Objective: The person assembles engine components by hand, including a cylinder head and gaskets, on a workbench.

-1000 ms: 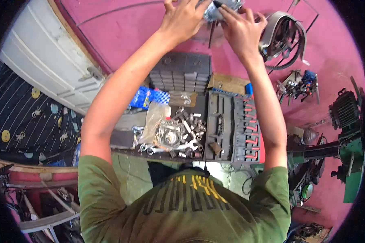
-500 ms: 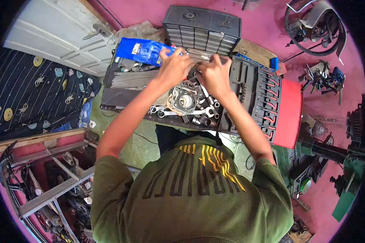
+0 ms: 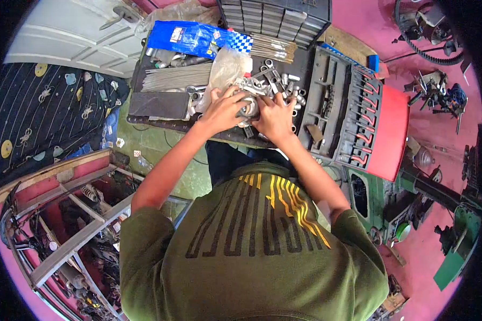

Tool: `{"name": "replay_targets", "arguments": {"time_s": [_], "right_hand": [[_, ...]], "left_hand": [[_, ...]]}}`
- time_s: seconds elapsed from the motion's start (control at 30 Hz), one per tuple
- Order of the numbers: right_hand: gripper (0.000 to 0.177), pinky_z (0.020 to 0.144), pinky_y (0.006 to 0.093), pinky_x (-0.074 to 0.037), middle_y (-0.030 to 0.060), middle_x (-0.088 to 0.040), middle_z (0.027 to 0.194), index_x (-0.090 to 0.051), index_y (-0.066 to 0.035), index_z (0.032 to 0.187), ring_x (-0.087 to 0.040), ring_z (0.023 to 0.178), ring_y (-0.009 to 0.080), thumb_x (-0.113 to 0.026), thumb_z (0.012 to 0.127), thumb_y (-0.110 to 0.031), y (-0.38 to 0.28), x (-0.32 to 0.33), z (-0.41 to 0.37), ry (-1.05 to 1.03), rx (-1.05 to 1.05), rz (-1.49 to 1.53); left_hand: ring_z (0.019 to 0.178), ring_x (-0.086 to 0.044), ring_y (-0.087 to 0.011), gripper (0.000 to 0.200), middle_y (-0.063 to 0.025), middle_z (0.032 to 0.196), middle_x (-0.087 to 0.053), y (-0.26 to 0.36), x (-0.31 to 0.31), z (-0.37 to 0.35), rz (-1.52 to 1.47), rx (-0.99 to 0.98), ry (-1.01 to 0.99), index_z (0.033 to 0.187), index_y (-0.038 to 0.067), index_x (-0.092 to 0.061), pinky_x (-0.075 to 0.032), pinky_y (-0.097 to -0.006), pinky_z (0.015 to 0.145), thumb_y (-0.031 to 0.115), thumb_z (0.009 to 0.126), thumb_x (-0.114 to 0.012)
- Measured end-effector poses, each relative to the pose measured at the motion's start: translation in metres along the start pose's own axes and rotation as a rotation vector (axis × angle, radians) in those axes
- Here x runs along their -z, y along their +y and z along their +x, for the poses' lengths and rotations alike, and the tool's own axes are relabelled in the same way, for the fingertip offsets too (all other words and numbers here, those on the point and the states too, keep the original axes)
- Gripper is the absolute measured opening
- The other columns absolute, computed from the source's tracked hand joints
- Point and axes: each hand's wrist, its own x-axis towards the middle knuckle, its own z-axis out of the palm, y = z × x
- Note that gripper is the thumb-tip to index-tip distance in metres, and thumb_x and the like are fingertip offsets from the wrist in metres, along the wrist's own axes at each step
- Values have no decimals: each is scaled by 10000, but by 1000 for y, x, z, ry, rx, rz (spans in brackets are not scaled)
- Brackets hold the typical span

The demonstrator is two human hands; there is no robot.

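Observation:
My left hand (image 3: 221,111) curls its fingers over the left side of a stack of ring-holed engine gaskets (image 3: 248,107). On the right side of the same stack, my right hand (image 3: 276,119) has its thumb and fingers bent around the edge. Both hands partly hide the gaskets. Just beyond the fingers lie several wrenches (image 3: 271,75), with sockets (image 3: 300,96) scattered to the right. A crumpled clear plastic bag (image 3: 223,70) lies right behind my left hand.
A blue packet (image 3: 185,40) and thin metal rods (image 3: 177,77) lie at the back left. More rods (image 3: 273,49) sit before a drawer cabinet (image 3: 276,21). To the right is an open tool case (image 3: 326,91) with red-handled tools (image 3: 364,117). The table's front edge runs close to my body.
Both hands have come down from beside the blue packet and the back rods to the gaskets near the front edge. The view has tilted, so the table appears higher.

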Motion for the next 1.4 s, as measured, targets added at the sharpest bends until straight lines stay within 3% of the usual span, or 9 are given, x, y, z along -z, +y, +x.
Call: {"name": "replay_targets", "arguments": {"time_s": [0.1, 0.2, 0.47, 0.53, 0.67, 0.83, 0.93, 1.1, 1.4], "right_hand": [[722, 1016, 681, -361, 32, -691, 1224, -676, -115, 1294, -563, 1217, 267, -913, 646, -324, 1, -10, -5, 17, 3, -37], [739, 1022, 677, -357, 25, -676, 1255, -668, -106, 1307, -561, 1218, 268, -908, 636, -299, 1, -11, -8, 12, 5, -57], [774, 1007, 608, -373, 8, -661, 1273, -652, -108, 1342, -564, 1192, 241, -899, 627, -272, 4, -13, -14, 67, 37, -38], [798, 1004, 607, -372, 1, -660, 1279, -646, -115, 1357, -565, 1189, 237, -903, 623, -295, 5, -8, -17, 66, 29, -18], [820, 1003, 608, -372, -4, -661, 1291, -640, -125, 1372, -564, 1193, 237, -907, 620, -316, 12, 2, -18, 52, 34, -12], [858, 1007, 618, -364, 2, -664, 1295, -631, -125, 1389, -560, 1205, 243, -918, 611, -343, 26, 16, -7, 89, 35, -23], [877, 1021, 622, -359, 7, -669, 1282, -632, -113, 1391, -556, 1206, 254, -923, 602, -362, 37, 33, 3, 109, 42, -83], [861, 1017, 617, -358, 5, -672, 1236, -657, -123, 1361, -547, 1179, 254, -914, 572, -351, 67, 68, 27, 212, 72, -100], [895, 1020, 656, -363, -2, -636, 1310, -613, -127, 1402, -549, 1180, 236, -922, 582, -306, 106, 175, 67, 443, 144, -288]], "left_hand": [[1468, -380, -280, 509, 0, 1548, -502, 2, 5, 1, 15, 41, -61, 1232, 156, -707, -318, -625, 1064, 242, 752, -851], [1475, -362, -292, 587, -10, 1582, -474, -2, 0, 4, -1, 49, -106, 1257, 154, -680, -296, -654, 1049, 231, 711, -882], [1433, -409, -269, 559, -29, 1439, -555, 0, 2, 6, 8, 29, -98, 1224, 131, -701, -311, -591, 1033, 195, 701, -887], [1424, -424, -261, 527, -38, 1413, -571, 0, 4, 6, 36, -53, -37, 1189, 131, -714, -312, -579, 1024, 234, 700, -880], [1427, -428, -254, 528, -50, 1416, -578, 1, 9, 9, 32, -82, -23, 1169, 137, -722, -306, -577, 1024, 297, 689, -876], [1461, -427, -222, 562, 7, 1432, -605, 5, 19, 22, 20, -73, 51, 1189, 182, -744, -286, -623, 1060, 353, 674, -888], [1479, -416, -224, 594, 15, 1447, -598, 8, 30, 41, 73, -55, 54, 1225, 200, -736, -277, -639, 1070, 358, 674, -890], [1491, -391, -235, 818, 6, 1473, -564, 14, 50, 83, 63, -81, 134, 1426, 225, -600, -281, -653, 1039, 323, 673, -904], [1451, -414, -235, 916, 13, 1421, -558, 45, 131, 168, 229, -187, 384, 1471, 213, -563, -297, -614, 994, 301, 634, -924]]}}
